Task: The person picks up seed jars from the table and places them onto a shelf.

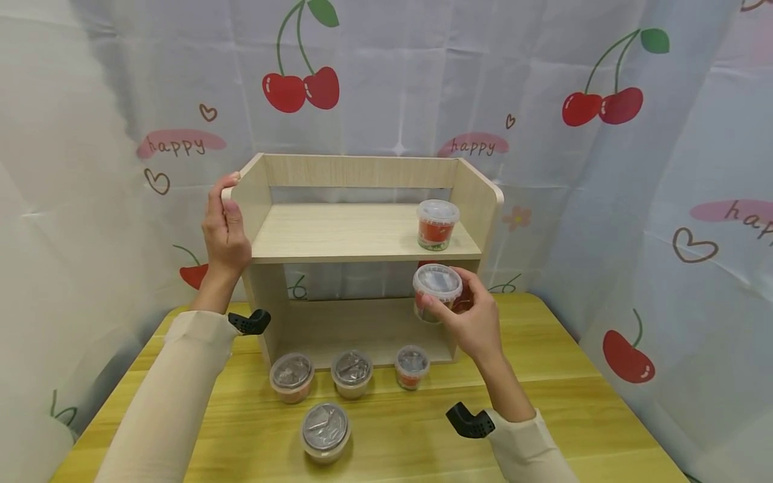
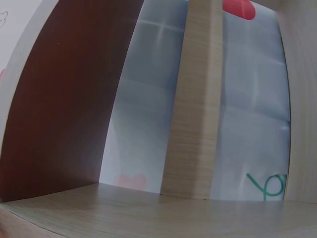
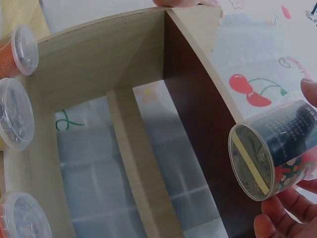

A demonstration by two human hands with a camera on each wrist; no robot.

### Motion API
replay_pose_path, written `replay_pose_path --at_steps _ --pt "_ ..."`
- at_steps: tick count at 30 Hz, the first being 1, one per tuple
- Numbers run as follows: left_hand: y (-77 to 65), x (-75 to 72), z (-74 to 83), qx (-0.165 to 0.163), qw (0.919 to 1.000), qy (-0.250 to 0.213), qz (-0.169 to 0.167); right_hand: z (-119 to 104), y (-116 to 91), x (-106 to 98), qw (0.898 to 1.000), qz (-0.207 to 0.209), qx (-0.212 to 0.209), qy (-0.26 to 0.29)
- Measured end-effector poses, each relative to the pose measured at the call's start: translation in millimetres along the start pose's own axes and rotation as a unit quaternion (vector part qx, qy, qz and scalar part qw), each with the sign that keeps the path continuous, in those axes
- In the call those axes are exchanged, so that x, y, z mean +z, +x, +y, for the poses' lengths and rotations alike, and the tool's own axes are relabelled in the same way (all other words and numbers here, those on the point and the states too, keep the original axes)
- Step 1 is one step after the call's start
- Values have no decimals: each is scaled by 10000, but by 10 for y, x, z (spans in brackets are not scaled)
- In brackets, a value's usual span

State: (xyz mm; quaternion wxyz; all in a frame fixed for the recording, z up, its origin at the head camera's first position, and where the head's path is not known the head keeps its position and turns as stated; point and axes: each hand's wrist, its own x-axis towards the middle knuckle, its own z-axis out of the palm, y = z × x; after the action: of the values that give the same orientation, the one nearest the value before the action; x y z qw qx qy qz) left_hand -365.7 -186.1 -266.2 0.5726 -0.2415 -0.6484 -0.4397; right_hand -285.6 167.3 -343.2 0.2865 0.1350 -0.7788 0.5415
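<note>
My right hand (image 1: pixel 479 320) grips a small lidded plastic tub (image 1: pixel 436 302) by its side, just below the front edge of the upper shelf board. Seen from the right wrist, the tub (image 3: pixel 277 153) shows its clear base, a dark label and a red pattern. At the upper left, my left hand (image 1: pixel 227 231) holds the side panel of a pale wooden shelf unit (image 1: pixel 362 258), fingers over its top edge. A similar red tub (image 1: pixel 437 227) stands on the upper shelf at its right end.
Along the unit's base stand a left tub (image 1: pixel 292 378), a middle tub (image 1: pixel 352 373) and a smaller red one (image 1: pixel 412 367). Another tub (image 1: pixel 325 433) is nearer on the yellow wooden table (image 1: pixel 561 396). A cherry-print curtain (image 1: pixel 398 87) hangs behind.
</note>
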Motion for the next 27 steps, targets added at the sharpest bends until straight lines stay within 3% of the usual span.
replay_pose_path --at_steps 4,12,27 --pt "1 -6 -49 -9 10000 -21 -13 -11 40 22 10000 11 9 28" --pt "-42 -9 -381 -95 9998 143 -122 -48 99 59 9998 181 126 -36" --pt "-49 -19 -401 -142 9996 151 -179 -124 180 115 9999 137 0 47"
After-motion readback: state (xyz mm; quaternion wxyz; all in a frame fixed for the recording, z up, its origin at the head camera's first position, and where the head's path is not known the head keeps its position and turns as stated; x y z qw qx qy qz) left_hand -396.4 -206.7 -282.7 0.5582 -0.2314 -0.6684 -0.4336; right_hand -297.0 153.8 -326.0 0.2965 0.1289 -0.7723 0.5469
